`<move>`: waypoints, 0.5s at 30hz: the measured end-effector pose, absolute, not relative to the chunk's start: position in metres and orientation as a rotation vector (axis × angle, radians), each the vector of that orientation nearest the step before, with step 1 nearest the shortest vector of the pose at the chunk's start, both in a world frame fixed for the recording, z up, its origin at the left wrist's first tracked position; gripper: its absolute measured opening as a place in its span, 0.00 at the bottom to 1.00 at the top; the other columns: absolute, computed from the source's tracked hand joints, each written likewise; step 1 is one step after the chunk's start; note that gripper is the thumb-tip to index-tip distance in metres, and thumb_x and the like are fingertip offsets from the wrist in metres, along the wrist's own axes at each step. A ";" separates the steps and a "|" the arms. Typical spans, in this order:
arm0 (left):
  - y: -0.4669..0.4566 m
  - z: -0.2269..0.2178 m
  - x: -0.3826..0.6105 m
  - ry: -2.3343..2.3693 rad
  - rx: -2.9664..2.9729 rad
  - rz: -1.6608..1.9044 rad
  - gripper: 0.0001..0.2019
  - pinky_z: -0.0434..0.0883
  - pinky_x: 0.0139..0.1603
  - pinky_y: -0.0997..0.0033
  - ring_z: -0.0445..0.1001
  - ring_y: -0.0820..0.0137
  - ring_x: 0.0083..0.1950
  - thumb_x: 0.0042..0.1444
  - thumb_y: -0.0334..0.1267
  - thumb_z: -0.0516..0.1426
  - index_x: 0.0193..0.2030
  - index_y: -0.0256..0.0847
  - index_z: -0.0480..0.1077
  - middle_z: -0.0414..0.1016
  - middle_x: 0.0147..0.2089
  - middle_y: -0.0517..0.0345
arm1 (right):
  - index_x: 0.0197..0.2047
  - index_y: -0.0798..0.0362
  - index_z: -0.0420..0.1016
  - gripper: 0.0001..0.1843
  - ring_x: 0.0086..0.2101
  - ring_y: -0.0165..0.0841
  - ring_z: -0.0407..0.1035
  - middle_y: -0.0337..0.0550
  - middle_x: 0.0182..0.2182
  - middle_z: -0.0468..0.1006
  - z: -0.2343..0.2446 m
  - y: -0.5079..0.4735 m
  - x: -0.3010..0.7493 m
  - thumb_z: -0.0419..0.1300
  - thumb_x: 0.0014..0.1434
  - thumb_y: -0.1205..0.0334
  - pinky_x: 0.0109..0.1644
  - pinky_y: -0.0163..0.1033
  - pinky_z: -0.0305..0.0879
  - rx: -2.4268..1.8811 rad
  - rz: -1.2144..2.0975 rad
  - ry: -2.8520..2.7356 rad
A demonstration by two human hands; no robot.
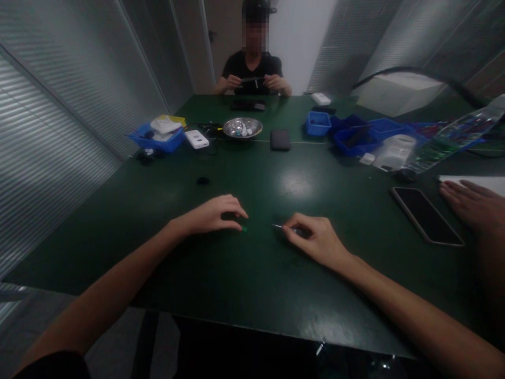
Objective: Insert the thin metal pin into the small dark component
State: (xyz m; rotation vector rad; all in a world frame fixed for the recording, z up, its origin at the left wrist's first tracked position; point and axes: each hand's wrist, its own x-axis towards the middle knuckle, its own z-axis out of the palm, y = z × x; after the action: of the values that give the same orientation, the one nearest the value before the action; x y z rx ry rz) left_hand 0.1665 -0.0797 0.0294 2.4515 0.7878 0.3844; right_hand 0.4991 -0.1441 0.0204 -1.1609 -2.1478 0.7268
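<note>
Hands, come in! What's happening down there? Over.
Right hand: pinching thin silvery tool. Left hand: open, thumb tip by small green piece, contact unclear. Black oval object beyond left hand.

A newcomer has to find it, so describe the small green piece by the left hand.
On the big dark green table, find the camera wearer's left hand. The small green piece is at its thumb tip, on the side toward the wearer's right hand. Its brighter green sets it apart from the table and from the thin silvery tool in the right hand.
</note>
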 end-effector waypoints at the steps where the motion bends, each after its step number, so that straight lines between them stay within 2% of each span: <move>1: -0.085 0.029 0.175 0.714 2.427 0.351 0.08 0.69 0.54 0.61 0.72 0.61 0.53 0.66 0.40 0.61 0.51 0.46 0.78 0.76 0.49 0.52 | 0.37 0.53 0.79 0.11 0.24 0.28 0.70 0.38 0.27 0.80 0.020 -0.144 0.499 0.60 0.67 0.57 0.28 0.34 0.61 -1.164 0.725 -2.146; 4: -0.091 0.026 0.185 0.680 2.389 0.348 0.05 0.69 0.52 0.62 0.72 0.62 0.51 0.68 0.38 0.59 0.44 0.44 0.78 0.77 0.47 0.52 | 0.37 0.52 0.79 0.11 0.24 0.28 0.69 0.38 0.27 0.80 0.020 -0.144 0.499 0.60 0.67 0.56 0.27 0.34 0.61 -1.168 0.718 -2.143; 7: -0.083 0.023 0.174 0.792 2.363 0.425 0.06 0.70 0.51 0.63 0.74 0.63 0.50 0.69 0.37 0.57 0.45 0.43 0.76 0.78 0.47 0.52 | 0.37 0.52 0.79 0.11 0.24 0.28 0.70 0.38 0.27 0.80 0.020 -0.144 0.499 0.59 0.67 0.57 0.28 0.34 0.61 -1.162 0.717 -2.144; 11: -0.056 0.017 0.138 1.295 2.287 0.714 0.09 0.71 0.43 0.64 0.76 0.64 0.41 0.67 0.42 0.59 0.46 0.42 0.77 0.79 0.43 0.53 | 0.37 0.52 0.79 0.10 0.24 0.29 0.71 0.39 0.28 0.81 0.021 -0.144 0.498 0.59 0.67 0.57 0.29 0.34 0.62 -1.159 0.720 -2.149; 15: -0.032 0.008 0.102 1.609 2.037 1.089 0.10 0.74 0.46 0.64 0.79 0.64 0.43 0.61 0.41 0.63 0.45 0.40 0.79 0.82 0.44 0.51 | 0.37 0.52 0.78 0.10 0.25 0.29 0.71 0.38 0.28 0.81 0.021 -0.145 0.498 0.60 0.67 0.58 0.29 0.34 0.63 -1.154 0.754 -2.150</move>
State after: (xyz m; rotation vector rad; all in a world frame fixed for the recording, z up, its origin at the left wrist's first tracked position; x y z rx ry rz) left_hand 0.1023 -0.0316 0.0077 2.0367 1.6087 1.0893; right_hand 0.4981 -0.1446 0.0213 -1.1536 -2.1496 0.7543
